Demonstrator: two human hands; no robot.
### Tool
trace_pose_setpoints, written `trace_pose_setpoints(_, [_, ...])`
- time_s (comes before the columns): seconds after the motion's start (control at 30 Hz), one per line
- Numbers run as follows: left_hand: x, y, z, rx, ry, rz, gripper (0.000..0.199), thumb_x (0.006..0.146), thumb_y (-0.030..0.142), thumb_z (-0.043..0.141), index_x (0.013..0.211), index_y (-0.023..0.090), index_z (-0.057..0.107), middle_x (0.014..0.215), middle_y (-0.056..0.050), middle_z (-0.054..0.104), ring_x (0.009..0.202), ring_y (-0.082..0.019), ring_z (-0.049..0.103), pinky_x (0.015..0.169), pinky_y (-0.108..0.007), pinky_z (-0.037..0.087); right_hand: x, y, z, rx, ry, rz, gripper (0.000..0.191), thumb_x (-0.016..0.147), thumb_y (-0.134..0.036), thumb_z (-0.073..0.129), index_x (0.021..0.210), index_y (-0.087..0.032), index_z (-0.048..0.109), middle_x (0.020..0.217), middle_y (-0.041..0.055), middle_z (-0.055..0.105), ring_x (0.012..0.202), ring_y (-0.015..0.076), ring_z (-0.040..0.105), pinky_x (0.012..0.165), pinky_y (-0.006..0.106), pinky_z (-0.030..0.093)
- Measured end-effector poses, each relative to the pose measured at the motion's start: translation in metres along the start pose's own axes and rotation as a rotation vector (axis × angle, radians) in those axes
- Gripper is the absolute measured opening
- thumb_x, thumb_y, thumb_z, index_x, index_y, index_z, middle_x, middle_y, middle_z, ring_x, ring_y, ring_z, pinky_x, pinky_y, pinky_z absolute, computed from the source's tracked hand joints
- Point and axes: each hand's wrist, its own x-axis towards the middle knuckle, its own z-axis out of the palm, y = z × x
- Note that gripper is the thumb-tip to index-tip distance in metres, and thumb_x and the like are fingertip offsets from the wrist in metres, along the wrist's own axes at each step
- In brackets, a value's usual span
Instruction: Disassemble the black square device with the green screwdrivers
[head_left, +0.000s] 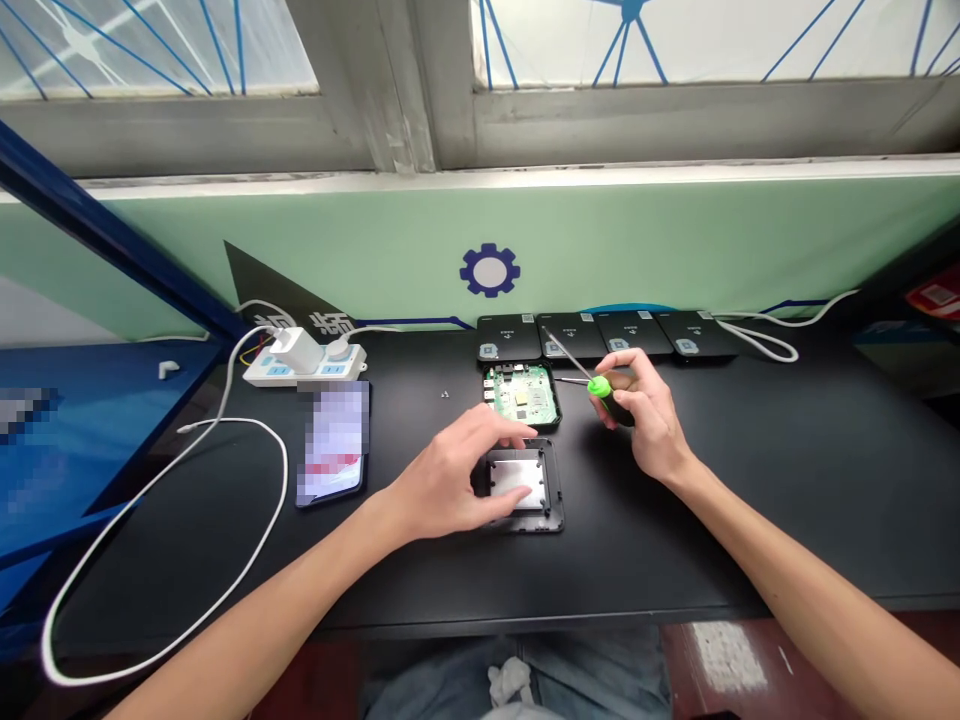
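Note:
My right hand (649,415) grips a screwdriver (600,386) by its black and green handle, its shaft pointing up and to the left. Beneath that hand, the thin metal shaft of a second tool (574,380) shows; its other end is hidden. My left hand (465,470) is over a black cover (555,490) with a silver metal plate (517,475) inside. Its thumb and fingers are spread; I cannot tell whether they touch the cover. Just behind the cover, a green circuit board (521,395) sits in an uncovered black case (553,418).
Several closed black boxes (508,340) stand in a row along the back wall. Tiny screws (445,394) lie left of the board. Further left are a phone (334,440), a white power strip (307,365) with a charger, and a looping white cable (281,470).

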Motion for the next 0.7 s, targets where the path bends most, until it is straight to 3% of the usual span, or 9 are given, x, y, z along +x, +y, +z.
trace_pose_setpoints(0.1, [-0.005,0.002,0.0,0.02,-0.137,-0.001,0.052,0.101,0.024,0.081,0.149,0.025,0.065,0.133,-0.012,0.081,0.121,-0.03,0.076,0.11,-0.044,0.063,0.001,-0.003,0.002,0.025,0.042,-0.003,0.045,0.111,-0.048,0.075,0.144,-0.018,0.07,0.135,0.0113,0.074,0.111,0.0231,0.076,0.095,0.043,0.069])
trace_pose_setpoints(0.2, [-0.005,0.004,0.003,0.001,-0.174,-0.014,0.062,0.097,0.021,0.083,0.154,0.025,0.06,0.138,-0.013,0.079,0.127,-0.032,0.076,0.111,-0.044,0.063,0.0,-0.011,0.005,0.037,0.086,-0.011,0.038,0.111,-0.045,0.076,0.136,-0.016,0.071,0.12,0.0073,0.075,0.095,0.0172,0.074,0.081,0.034,0.067])
trace_pose_setpoints(0.3, [-0.006,0.006,0.007,-0.023,-0.196,-0.058,0.072,0.093,0.02,0.085,0.159,0.025,0.055,0.139,-0.013,0.077,0.126,-0.032,0.076,0.109,-0.043,0.064,0.0,-0.023,0.009,0.072,0.124,-0.005,0.032,0.106,-0.044,0.083,0.12,-0.018,0.07,0.097,0.0014,0.072,0.071,0.0115,0.064,0.057,0.022,0.051])
trace_pose_setpoints(0.4, [-0.008,0.008,0.009,-0.028,-0.211,-0.111,0.076,0.092,0.017,0.081,0.161,0.025,0.051,0.142,-0.013,0.076,0.127,-0.031,0.077,0.111,-0.042,0.064,0.001,-0.034,0.01,0.122,0.151,0.033,0.034,0.097,-0.046,0.091,0.107,-0.024,0.066,0.085,0.001,0.074,0.056,0.0108,0.05,0.046,0.025,0.033])
trace_pose_setpoints(0.47, [-0.009,0.009,0.01,-0.029,-0.213,-0.143,0.068,0.091,0.016,0.08,0.153,0.024,0.055,0.14,-0.012,0.076,0.125,-0.031,0.078,0.11,-0.042,0.064,0.002,-0.039,0.01,0.16,0.167,0.068,0.034,0.093,-0.046,0.091,0.105,-0.027,0.066,0.08,0.0012,0.072,0.055,0.0127,0.049,0.045,0.027,0.026])
trace_pose_setpoints(0.57, [-0.01,0.011,0.01,-0.008,-0.222,-0.173,0.05,0.093,0.018,0.08,0.139,0.023,0.06,0.132,-0.012,0.078,0.119,-0.031,0.079,0.105,-0.042,0.064,0.005,-0.043,0.006,0.21,0.179,0.117,0.03,0.09,-0.044,0.088,0.103,-0.029,0.065,0.074,0.0014,0.064,0.066,0.019,0.059,0.044,0.026,0.023])
trace_pose_setpoints(0.7, [-0.011,0.011,0.011,-0.008,-0.216,-0.2,0.047,0.093,0.02,0.081,0.135,0.025,0.06,0.127,-0.01,0.077,0.112,-0.029,0.079,0.101,-0.042,0.065,0.008,-0.046,0.0,0.255,0.164,0.171,0.025,0.085,-0.038,0.078,0.105,-0.03,0.064,0.09,0.0056,0.072,0.066,0.0185,0.054,0.045,0.028,0.026])
